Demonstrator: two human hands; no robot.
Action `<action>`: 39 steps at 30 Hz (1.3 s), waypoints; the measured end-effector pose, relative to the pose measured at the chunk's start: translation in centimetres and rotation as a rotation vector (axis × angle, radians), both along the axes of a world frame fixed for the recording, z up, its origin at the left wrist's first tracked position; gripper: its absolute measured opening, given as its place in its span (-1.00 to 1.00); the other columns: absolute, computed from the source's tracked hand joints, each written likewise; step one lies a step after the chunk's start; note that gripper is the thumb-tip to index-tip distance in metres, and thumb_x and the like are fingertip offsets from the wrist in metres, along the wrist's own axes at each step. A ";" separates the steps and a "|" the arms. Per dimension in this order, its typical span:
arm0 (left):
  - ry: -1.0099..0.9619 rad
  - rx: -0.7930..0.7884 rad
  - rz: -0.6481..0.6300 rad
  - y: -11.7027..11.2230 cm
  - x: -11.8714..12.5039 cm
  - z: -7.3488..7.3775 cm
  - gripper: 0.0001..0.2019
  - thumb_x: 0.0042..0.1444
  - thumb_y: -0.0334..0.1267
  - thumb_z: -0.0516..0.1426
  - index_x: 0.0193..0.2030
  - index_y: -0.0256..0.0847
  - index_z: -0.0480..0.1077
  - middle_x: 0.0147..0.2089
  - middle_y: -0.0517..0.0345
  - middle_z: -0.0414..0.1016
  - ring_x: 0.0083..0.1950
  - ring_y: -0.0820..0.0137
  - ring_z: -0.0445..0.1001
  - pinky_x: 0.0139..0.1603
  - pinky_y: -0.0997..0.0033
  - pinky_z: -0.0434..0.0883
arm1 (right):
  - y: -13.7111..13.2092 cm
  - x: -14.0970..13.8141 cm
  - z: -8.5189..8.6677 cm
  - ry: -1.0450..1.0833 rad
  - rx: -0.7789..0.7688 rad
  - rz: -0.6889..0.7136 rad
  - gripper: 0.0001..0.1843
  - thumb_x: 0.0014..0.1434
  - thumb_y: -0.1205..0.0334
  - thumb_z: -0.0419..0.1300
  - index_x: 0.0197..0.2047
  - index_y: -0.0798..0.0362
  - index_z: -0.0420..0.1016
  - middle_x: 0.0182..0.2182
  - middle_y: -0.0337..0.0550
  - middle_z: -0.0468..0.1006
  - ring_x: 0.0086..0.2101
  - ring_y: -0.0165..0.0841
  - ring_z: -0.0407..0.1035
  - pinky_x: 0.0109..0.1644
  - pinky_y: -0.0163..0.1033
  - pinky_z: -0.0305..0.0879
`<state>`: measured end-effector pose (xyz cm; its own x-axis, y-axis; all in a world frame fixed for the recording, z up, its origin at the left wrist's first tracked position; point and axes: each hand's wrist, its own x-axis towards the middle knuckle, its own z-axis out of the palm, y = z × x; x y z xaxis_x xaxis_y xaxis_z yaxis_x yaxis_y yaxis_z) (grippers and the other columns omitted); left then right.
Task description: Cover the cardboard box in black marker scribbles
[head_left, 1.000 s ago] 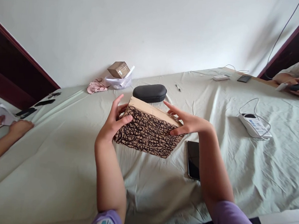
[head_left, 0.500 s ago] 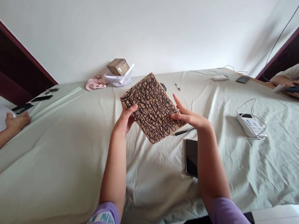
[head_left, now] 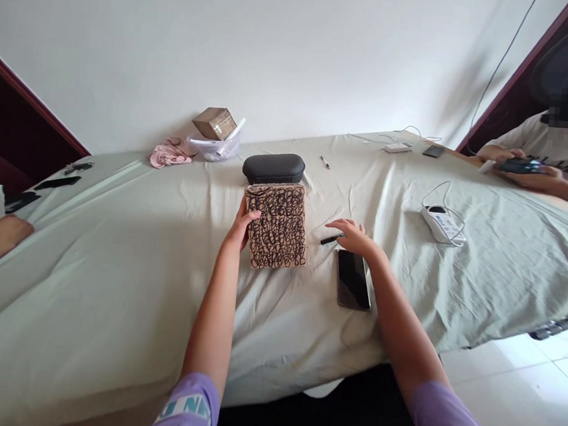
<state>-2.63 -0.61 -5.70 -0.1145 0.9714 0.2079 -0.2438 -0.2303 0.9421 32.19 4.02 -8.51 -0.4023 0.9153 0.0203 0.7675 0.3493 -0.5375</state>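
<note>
My left hand (head_left: 241, 228) grips the left side of a flat brown cardboard box (head_left: 279, 229), with the thumb on its front. Black looping scribbles cover the face turned to me. My right hand (head_left: 353, 236) is off the box, its fingers stretched out over a black pen (head_left: 329, 239) on the cloth. Part of the pen is hidden beneath that hand, and I cannot tell whether they touch. A dark-screened phone (head_left: 354, 281) lies just below the right hand. Behind the box's top edge sits a black zip case (head_left: 273, 168).
Wrinkled pale green cloth (head_left: 128, 280) covers the table. At the back are a pink cloth (head_left: 171, 152) and a plastic tub (head_left: 215, 148) with a small carton (head_left: 215, 123) on it. A white power strip (head_left: 442, 225) with its cord lies right. People's hands show at both sides.
My right hand has let go of the box and moved down to the pen. The box, now in my left hand alone, has turned more upright, and the black case behind it has come into view.
</note>
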 end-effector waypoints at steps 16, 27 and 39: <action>-0.118 0.006 0.026 -1.4 4.2 -6.4 -0.08 0.09 0.08 0.31 0.59 0.07 0.16 0.58 0.01 0.35 0.63 0.02 0.26 0.62 -0.05 0.28 | 0.5 -0.9 -3.4 -0.099 0.103 0.016 -0.59 0.54 0.14 -0.09 0.17 0.07 0.51 0.07 0.17 0.66 0.05 -0.05 0.52 0.11 -0.08 0.35; -0.192 -0.018 0.012 -1.1 4.3 -6.4 -0.13 0.03 0.09 0.37 0.51 0.13 0.29 0.55 0.07 0.40 0.63 -0.04 0.27 0.62 -0.09 0.30 | -1.2 -1.9 -2.3 -0.265 0.108 -0.134 -0.55 0.56 0.02 -0.04 0.29 -0.09 0.54 -0.09 0.01 0.75 -0.11 -0.09 0.59 -0.26 -0.23 0.12; -0.149 -0.008 -0.014 -0.9 4.4 -7.1 -0.03 0.05 0.10 0.37 0.59 0.18 0.15 0.65 0.06 0.24 0.65 -0.07 0.24 0.61 -0.16 0.29 | -1.5 -1.6 -2.2 -0.251 0.089 -0.229 -0.50 0.54 -0.06 0.01 0.35 -0.14 0.59 0.05 -0.01 0.77 0.02 -0.07 0.62 -0.12 -0.21 0.34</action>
